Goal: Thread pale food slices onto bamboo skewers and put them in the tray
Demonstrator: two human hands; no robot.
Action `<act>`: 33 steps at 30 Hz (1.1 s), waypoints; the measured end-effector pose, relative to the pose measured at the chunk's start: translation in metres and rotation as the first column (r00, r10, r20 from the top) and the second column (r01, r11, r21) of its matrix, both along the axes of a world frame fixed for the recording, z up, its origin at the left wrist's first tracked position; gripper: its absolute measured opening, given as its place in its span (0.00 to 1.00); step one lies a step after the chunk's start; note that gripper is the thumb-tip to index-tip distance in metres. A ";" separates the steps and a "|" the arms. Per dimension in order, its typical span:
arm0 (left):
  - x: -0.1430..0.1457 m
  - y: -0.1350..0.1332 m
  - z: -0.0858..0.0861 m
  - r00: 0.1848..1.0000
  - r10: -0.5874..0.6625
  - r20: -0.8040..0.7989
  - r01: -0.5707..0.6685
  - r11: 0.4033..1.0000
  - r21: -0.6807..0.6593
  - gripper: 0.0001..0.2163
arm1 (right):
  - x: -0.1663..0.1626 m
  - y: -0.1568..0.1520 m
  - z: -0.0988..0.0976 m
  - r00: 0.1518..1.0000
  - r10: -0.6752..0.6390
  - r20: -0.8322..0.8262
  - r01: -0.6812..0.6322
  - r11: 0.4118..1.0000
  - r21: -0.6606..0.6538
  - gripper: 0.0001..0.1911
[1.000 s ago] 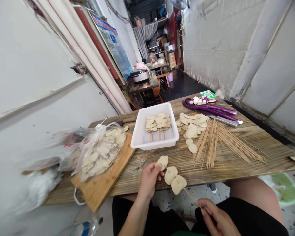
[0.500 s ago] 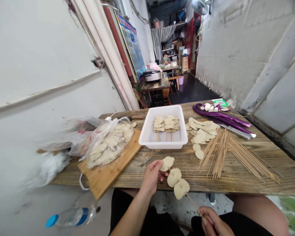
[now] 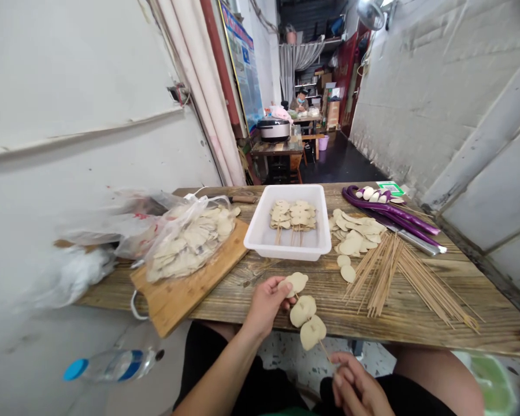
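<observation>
My left hand (image 3: 265,303) pinches the uppermost pale, thin slice (image 3: 295,283) on a bamboo skewer (image 3: 325,350). Two more clusters of folded slices (image 3: 307,319) are threaded below it. My right hand (image 3: 359,386) is closed at the skewer's lower end, which its fingers partly hide. The skewer slants over the table's front edge. Beyond my hands stands a white plastic tray (image 3: 286,251) with several finished skewers (image 3: 293,215) lying in it. Loose slices (image 3: 356,231) are piled right of the tray, beside a spread of bare bamboo skewers (image 3: 383,277).
On the left, a wooden cutting board (image 3: 177,309) bears a plastic bag of slices (image 3: 190,242). Purple eggplants (image 3: 385,209) and a knife (image 3: 420,241) lie at the right back. A bottle (image 3: 108,366) is below left. Another person (image 3: 301,101) sits far back.
My right hand has moved left and slightly up towards the slices, showing less bare stick. My left thumb now lies over the top slice. The view has shifted a little.
</observation>
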State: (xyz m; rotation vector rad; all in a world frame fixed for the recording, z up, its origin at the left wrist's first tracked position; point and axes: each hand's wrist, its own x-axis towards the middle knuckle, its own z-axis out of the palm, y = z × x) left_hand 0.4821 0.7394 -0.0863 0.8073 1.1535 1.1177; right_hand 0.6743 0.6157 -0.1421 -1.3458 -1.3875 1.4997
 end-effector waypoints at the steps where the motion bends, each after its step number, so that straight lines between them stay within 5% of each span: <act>1: 0.001 0.000 0.000 1.000 -0.002 0.007 0.002 1.000 0.005 0.18 | -0.002 0.004 0.003 1.000 0.006 -0.017 -0.007 0.999 -0.031 0.25; 13: -0.004 0.002 -0.003 0.987 0.059 0.149 -0.047 0.996 -0.079 0.17 | -0.018 0.002 -0.013 0.984 -0.130 0.119 0.094 0.959 0.269 0.22; 22: -0.006 0.000 -0.002 0.969 0.034 0.244 -0.007 0.994 -0.110 0.15 | -0.015 0.005 -0.013 0.989 -0.068 0.133 0.014 0.929 0.369 0.21; 33: -0.001 -0.004 0.004 0.981 -0.028 0.193 0.041 0.997 -0.067 0.15 | -0.014 0.005 -0.022 0.987 -0.113 0.112 0.076 0.953 0.293 0.21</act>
